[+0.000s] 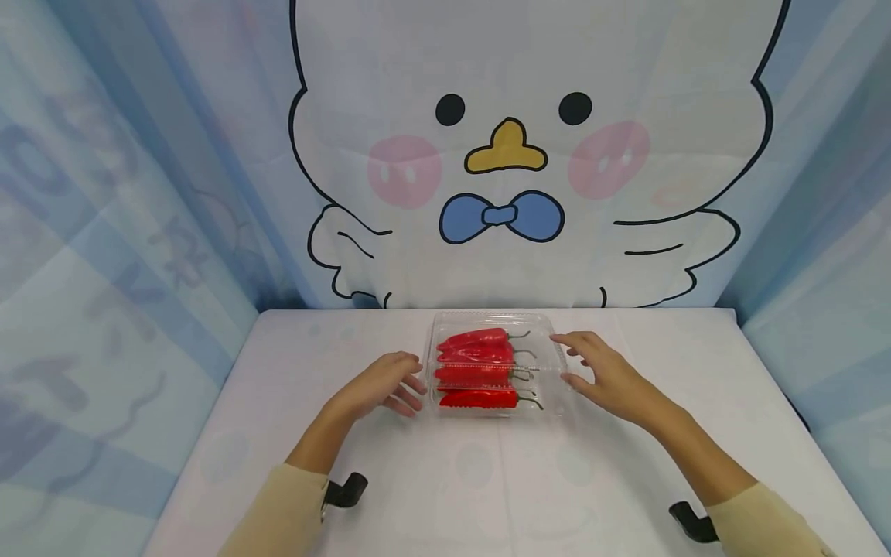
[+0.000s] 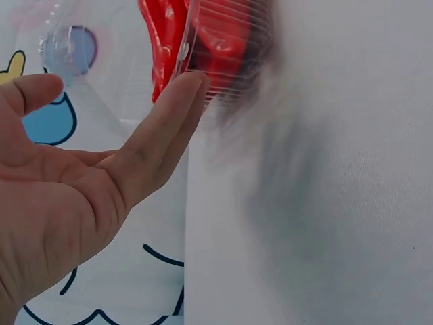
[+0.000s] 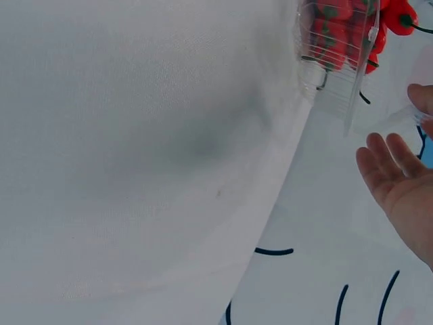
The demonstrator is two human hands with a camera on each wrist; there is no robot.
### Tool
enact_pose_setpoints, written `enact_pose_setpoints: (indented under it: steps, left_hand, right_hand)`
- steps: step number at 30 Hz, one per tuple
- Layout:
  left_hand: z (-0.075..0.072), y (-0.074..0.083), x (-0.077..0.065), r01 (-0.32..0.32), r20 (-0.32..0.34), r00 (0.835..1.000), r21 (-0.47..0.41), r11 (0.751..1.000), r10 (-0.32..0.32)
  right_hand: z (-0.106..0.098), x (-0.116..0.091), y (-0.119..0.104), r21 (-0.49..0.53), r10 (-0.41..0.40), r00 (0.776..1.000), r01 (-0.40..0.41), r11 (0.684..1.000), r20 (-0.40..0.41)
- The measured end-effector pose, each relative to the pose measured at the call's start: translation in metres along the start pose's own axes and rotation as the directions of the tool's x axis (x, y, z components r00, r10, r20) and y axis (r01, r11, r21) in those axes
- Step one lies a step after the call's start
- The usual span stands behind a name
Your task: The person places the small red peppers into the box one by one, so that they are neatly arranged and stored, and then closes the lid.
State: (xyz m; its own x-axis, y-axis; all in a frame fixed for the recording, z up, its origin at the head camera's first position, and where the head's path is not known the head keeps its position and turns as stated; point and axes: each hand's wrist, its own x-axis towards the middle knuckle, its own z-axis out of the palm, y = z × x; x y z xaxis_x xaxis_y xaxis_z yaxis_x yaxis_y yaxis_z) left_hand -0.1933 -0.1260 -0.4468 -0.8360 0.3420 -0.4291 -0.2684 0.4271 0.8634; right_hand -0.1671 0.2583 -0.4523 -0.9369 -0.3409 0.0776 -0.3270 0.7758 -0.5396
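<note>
A clear plastic clamshell box (image 1: 437, 326) lies on the table with several red chili peppers (image 1: 480, 399) in a row inside, their green stems pointing right. Its transparent lid (image 2: 67, 51) stands partly raised over them. My left hand (image 1: 384, 384) is at the box's left side, fingers straight; in the left wrist view its fingertips are right at the box rim and the thumb is spread apart, close to a lid corner. At the right side is my right hand (image 1: 612, 379), with thumb and index finger apart at the lid's corner and the other fingers relaxed (image 3: 399, 179).
A white cloth covers the table (image 1: 487, 495). Behind it hangs a curtain (image 1: 501, 46) printed with a cartoon bird, and blue curtains (image 1: 118, 278) close off both sides. Black camera mounts (image 1: 346, 490) stick out from both wrists.
</note>
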Motion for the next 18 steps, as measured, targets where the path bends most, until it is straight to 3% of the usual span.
enact_pose_setpoints:
  steps: [11, 18]
  left_hand:
    - [0.009, -0.003, -0.004, 0.032, 0.002, 0.999, 0.027, 0.999, -0.032]
    - [0.012, -0.01, -0.002, 0.029, 0.012, 0.999, 0.024, 0.999, -0.03]
  right_hand:
    - [0.005, -0.014, 0.004, 0.031, -0.007, 1.0, 0.007, 1.0, -0.003]
    - [0.008, -0.022, 0.009, 0.134, 0.055, 0.997, -0.062, 0.989, 0.052]
